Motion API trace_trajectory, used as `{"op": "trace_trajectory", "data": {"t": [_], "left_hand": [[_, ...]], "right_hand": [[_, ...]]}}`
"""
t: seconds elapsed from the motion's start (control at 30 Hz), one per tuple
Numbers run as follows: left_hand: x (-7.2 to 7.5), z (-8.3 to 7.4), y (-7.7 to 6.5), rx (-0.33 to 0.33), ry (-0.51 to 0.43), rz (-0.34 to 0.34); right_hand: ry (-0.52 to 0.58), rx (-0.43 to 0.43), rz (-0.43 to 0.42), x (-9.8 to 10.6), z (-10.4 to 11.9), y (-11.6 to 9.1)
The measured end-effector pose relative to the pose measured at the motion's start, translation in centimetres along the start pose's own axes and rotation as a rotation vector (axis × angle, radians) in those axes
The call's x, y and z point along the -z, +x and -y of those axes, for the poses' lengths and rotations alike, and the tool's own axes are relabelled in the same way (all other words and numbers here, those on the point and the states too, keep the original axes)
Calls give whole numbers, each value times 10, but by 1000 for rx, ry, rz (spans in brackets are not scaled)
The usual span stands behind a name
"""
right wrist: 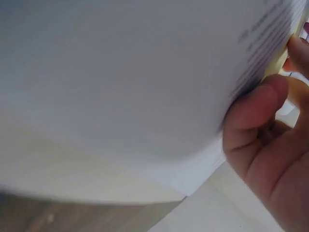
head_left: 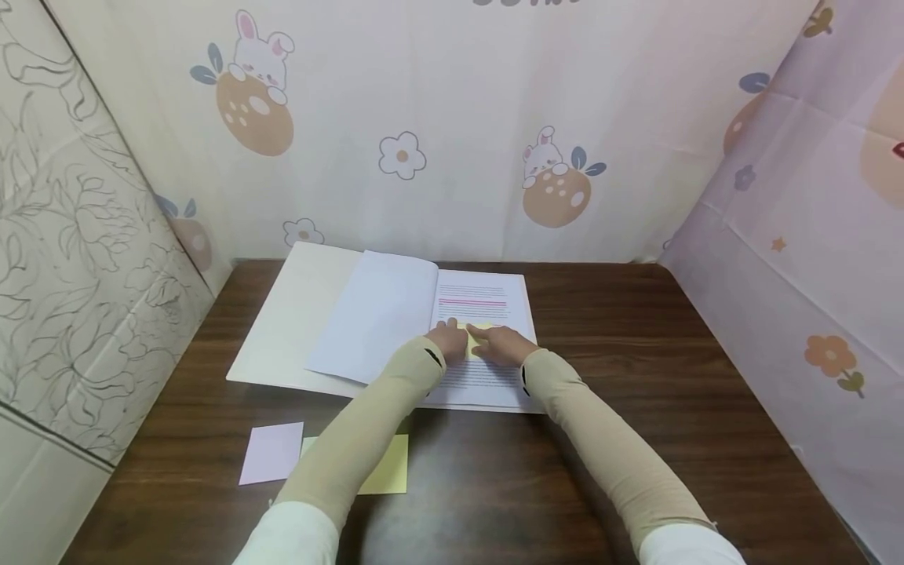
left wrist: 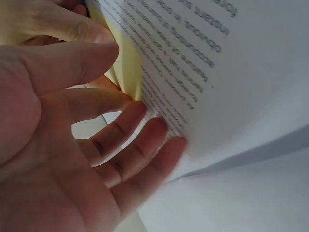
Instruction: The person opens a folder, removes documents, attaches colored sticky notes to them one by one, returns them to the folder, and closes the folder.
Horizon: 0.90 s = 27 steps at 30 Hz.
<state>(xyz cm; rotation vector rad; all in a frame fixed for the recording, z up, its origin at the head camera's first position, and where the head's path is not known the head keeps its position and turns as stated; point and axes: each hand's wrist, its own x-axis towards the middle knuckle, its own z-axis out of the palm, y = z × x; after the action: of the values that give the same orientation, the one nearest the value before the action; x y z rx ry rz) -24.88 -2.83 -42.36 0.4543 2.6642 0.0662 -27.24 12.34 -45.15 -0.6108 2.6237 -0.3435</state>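
An open book with printed text and pink-marked lines lies on the table. On its right page is a yellow sticky note, partly hidden between the hands. At the note's left side, my left hand rests its fingertips on the page. The left wrist view shows its fingers spread and lightly bent, the index fingertip against the note. From the right, my right hand reaches in, its index finger extended onto the note's upper part. The right wrist view shows its thumb bent against the page.
Left of the printed page lie a blank white page and the pale cover. Nearer me on the dark wooden table are a lilac paper square and a yellow one, partly under the left forearm. Patterned curtains stand behind.
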Motion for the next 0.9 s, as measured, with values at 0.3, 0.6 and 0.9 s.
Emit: {"op": "trace_trajectory", "data": {"t": [0.3,0.6,0.9], "left_hand": [[-3,8,7,42,-57,-38],[-4,11,18,59,-65,-39],[-5,7,19,48,-16,-26]], "right_hand": [[-74,-32,134,7,7,9],[-51,0,142,11,2,10],[-48,-26,136,13,-17,-2]]}}
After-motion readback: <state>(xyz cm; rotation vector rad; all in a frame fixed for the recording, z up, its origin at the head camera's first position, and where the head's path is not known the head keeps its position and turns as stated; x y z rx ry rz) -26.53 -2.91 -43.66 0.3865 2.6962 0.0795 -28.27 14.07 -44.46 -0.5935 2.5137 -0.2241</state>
